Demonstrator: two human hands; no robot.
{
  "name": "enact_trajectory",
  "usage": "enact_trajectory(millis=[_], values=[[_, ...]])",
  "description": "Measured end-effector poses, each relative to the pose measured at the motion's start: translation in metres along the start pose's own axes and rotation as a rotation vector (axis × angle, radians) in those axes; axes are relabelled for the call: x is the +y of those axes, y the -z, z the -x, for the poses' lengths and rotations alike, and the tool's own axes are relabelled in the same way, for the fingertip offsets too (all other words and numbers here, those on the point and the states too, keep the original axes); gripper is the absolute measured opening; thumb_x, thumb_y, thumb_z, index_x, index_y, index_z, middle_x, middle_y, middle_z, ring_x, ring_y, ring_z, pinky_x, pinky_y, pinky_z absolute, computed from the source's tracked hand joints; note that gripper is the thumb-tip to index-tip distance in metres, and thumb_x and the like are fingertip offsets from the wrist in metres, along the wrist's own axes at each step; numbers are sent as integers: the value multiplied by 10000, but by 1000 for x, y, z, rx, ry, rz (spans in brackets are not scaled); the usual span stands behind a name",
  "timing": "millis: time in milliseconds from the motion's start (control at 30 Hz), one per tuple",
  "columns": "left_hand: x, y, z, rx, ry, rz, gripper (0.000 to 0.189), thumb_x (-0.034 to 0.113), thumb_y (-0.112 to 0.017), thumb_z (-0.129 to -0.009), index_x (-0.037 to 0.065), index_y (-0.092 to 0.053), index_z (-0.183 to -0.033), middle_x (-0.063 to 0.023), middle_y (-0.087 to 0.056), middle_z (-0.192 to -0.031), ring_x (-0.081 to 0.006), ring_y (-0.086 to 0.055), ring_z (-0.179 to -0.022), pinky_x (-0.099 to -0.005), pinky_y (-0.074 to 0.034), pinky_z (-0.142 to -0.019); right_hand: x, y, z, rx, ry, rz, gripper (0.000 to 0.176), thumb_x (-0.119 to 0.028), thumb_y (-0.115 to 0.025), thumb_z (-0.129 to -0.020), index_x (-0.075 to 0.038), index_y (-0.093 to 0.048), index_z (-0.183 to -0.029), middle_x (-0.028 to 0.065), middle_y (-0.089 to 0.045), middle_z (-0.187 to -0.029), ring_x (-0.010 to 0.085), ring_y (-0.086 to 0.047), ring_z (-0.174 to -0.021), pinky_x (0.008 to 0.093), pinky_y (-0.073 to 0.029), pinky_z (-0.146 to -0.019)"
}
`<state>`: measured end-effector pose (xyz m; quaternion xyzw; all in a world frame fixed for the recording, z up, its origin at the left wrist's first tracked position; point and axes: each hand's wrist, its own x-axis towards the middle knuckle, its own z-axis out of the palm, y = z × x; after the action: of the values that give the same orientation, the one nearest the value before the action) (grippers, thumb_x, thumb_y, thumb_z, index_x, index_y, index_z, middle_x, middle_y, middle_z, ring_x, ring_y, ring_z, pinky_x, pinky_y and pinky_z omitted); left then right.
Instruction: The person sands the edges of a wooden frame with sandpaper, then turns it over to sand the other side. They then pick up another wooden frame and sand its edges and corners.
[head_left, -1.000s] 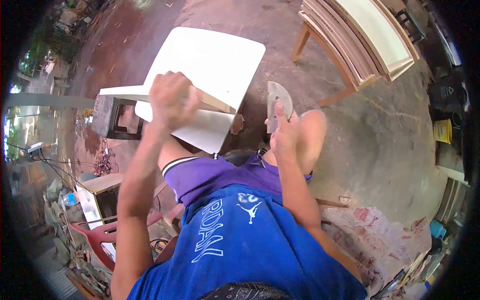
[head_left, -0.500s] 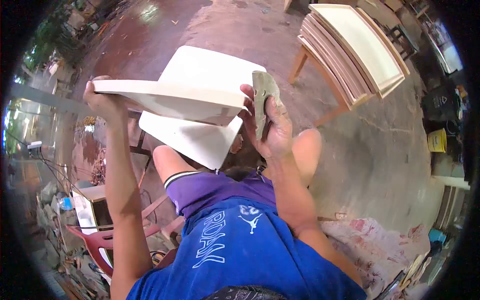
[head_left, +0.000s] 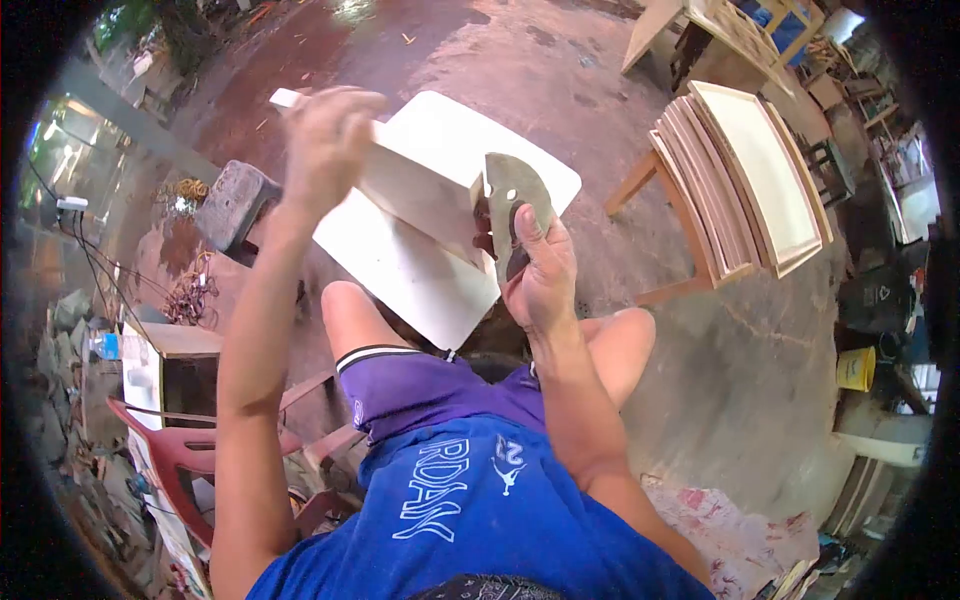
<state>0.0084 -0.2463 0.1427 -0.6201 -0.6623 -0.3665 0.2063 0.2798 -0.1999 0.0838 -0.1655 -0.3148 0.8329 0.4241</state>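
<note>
A pale framed panel [head_left: 420, 195] stands tilted on edge over a white board [head_left: 400, 265] in front of my knees. Across the panel's upper edge, near its far-left end, lies my left hand [head_left: 332, 140], its fingers smeared by motion. At the panel's near-right end my right hand [head_left: 545, 265] grips a folded, grey-green sanding disc [head_left: 518, 190] with punched holes. The thumb presses on the disc's face, while the other fingers are partly hidden behind it and show dark by the panel's end.
Several similar framed panels [head_left: 720, 190] lean stacked on a wooden stand to the right. A grey block-like stool [head_left: 237, 205] is beyond my left arm, and a red plastic chair [head_left: 180, 450] is at lower left. A yellow bucket [head_left: 855, 369] stands far right; patterned cloth [head_left: 735, 540] lies lower right.
My left hand has moved inward from the panel's left end to its upper edge. The panel has turned, its left end now higher and farther away. My right hand keeps the disc.
</note>
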Motion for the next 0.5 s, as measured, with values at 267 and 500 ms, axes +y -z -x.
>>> enact_trajectory(millis=[267, 500], values=[[50, -23, 5, 127, -111, 96, 242, 196, -579, -890, 73, -633, -689, -57, -581, -683, -238, -503, -670, -391, -363, -798, -22, -28, -16, 17, 102, 96, 415, -280, -747, -987, -72, -555, -1292, 69, -670, -971, 140, -646, -689, 288, -555, -509], [49, -36, 0, 267, -101, 80, 206, 187, -597, -822, 82, -632, -647, -33, -576, -647, -225, -505, -632, -369, -368, -782, -12, -46, -25, 168, 104, 297, 400, -282, -802, -953, 15, -678, -1190, 48, -717, -940, 113, -650, -753, 275, -537, -549]])
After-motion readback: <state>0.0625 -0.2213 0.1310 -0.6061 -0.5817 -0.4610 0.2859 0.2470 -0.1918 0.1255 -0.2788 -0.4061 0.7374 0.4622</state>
